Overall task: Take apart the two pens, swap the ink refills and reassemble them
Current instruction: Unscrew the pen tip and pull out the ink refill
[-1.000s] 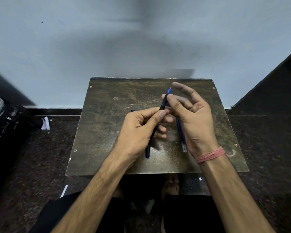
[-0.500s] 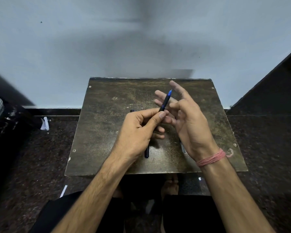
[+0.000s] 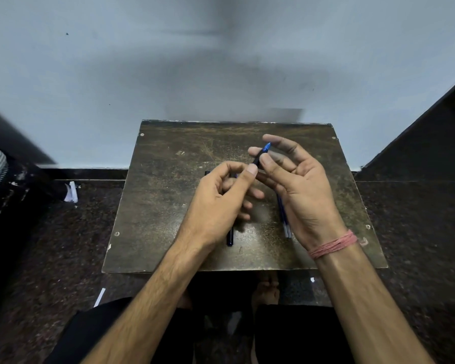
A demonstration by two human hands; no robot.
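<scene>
My left hand (image 3: 221,198) is closed on a dark pen (image 3: 258,160), pinching the barrel between thumb and fingers. The pen's blue tip (image 3: 267,147) points up and away. My right hand (image 3: 300,190) has its thumb and fingertips around the tip end. Two thin blue refills (image 3: 285,224) lie on the brown table (image 3: 168,206), partly under my right palm. A dark barrel end (image 3: 229,239) shows below my left hand, and I cannot tell whether it belongs to the held pen.
The small worn table stands against a pale wall (image 3: 168,74). Dark speckled floor (image 3: 50,245) surrounds it. A white paper scrap (image 3: 71,191) lies at the left. My feet (image 3: 267,290) are under the table's front edge. A dark slanted surface (image 3: 431,127) rises at the right.
My right hand went from gripping the pen's tip end to fingers spread, and now thumb and fingertips have come back around it. My left hand kept hold of the barrel.
</scene>
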